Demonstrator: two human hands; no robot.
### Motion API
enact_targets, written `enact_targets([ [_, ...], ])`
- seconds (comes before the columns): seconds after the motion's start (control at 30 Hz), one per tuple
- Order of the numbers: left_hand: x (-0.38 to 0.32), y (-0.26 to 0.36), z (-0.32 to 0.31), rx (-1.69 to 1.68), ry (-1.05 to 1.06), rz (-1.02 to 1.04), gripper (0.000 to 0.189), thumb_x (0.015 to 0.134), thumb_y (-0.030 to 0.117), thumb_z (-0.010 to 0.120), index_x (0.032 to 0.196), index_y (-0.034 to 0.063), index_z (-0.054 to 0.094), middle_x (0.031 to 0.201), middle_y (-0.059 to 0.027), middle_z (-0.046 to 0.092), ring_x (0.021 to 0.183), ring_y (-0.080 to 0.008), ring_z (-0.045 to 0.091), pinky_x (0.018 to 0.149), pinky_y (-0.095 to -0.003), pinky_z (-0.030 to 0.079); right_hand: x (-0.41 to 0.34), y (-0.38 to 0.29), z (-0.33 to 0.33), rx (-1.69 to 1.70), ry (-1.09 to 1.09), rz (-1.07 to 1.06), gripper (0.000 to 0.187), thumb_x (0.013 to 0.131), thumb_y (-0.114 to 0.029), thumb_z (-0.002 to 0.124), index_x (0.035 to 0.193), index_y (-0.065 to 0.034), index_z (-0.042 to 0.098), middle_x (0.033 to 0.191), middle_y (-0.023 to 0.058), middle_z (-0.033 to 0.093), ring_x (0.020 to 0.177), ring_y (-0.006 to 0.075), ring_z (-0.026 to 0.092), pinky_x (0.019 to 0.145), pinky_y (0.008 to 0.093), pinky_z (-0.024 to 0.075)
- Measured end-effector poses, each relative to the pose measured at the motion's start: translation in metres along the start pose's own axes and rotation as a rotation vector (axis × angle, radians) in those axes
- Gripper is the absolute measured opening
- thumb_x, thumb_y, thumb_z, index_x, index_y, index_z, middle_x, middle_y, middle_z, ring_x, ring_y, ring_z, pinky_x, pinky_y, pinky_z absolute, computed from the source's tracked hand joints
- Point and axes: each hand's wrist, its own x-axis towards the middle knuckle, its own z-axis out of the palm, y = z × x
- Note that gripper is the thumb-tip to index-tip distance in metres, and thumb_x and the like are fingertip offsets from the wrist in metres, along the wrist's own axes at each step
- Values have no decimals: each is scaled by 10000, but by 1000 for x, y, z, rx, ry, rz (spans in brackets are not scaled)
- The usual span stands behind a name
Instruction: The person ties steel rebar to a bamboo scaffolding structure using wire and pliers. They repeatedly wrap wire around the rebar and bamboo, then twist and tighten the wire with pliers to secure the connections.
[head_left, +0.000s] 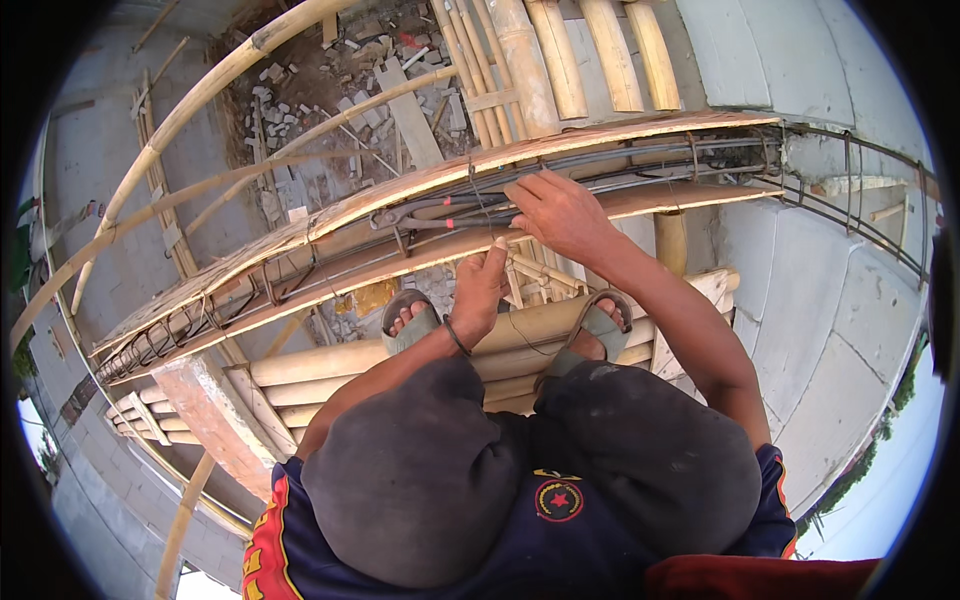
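Note:
A long plywood beam form (360, 283) runs across in front of me, with a steel rebar cage (592, 159) inside it. Pincers or cutters (420, 223) with red marks on their dark handles lie in the form on the bars. At the near board's edge, my left hand (480, 289) has its thumb and fingertip together on a thin tie wire (491, 217); how firmly it grips is hard to see. My right hand (559, 210) reaches over the form, fingers bent beside the handle ends. Whether its fingertips hold wire or a handle is hidden.
Beneath my sandalled feet is a platform of bamboo poles (322, 367). Rubble (285, 112) lies far below, beyond the form. Grey block walls (802, 300) stand at the right, and a curved bamboo pole (187, 105) crosses at the upper left.

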Motion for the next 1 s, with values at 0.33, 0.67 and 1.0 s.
enact_targets([
  [0.33,-5,6,10,-3,72,-37,395,995,334,574,682,165,403,588,71,320,489,-54,279,447,-241,246,8,3,31,-142,-240,16,343,662,-286,790,853,-49,631,802,103,663,784,276,665,731,377,479],
  [0.67,-5,3,9,-46,35,-1,398,1007,378,539,703,161,404,622,59,315,540,-67,292,503,-249,292,0,8,22,15,-5,-87,532,691,-249,763,1102,34,577,1011,144,593,903,299,622,797,406,507],
  [1.0,-7,2,7,-12,57,-20,357,998,332,566,718,167,419,623,73,338,540,-56,299,497,-241,279,-5,29,-3,-201,-220,-20,439,689,-239,780,986,-70,506,920,85,527,826,254,620,614,358,543],
])
